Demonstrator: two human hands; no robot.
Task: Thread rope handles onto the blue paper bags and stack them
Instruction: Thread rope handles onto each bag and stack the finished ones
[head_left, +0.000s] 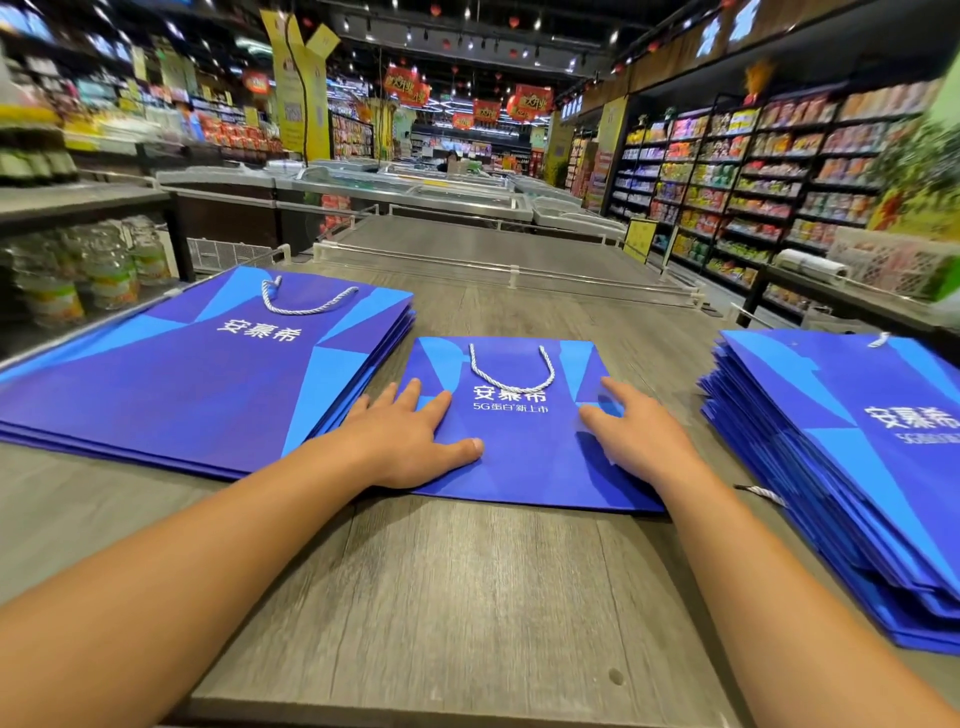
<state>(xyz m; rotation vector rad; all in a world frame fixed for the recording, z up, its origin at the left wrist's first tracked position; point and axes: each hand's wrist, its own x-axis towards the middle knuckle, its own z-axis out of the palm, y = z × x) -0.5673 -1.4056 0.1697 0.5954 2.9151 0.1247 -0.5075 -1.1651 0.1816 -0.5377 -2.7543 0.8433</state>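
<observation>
One wide-angle view from the person's head looks forward and down along both forearms onto a grey wooden table (467, 582), close enough that the arms fill the near corners. The left hand (410, 441) and right hand (631, 434) sit mid-frame, blue bags spread left to right. Far off, blurred shop shelves (753, 176) curve upward.

middle bag (519, 447), 12 o'clock: white "安慕希", "5G蛋白 新上市" beneath | left stack (197, 374), 10 o'clock: "安慕希" | right stack (852, 467), 2 o'clock: "安慕希", second line cut off
</observation>
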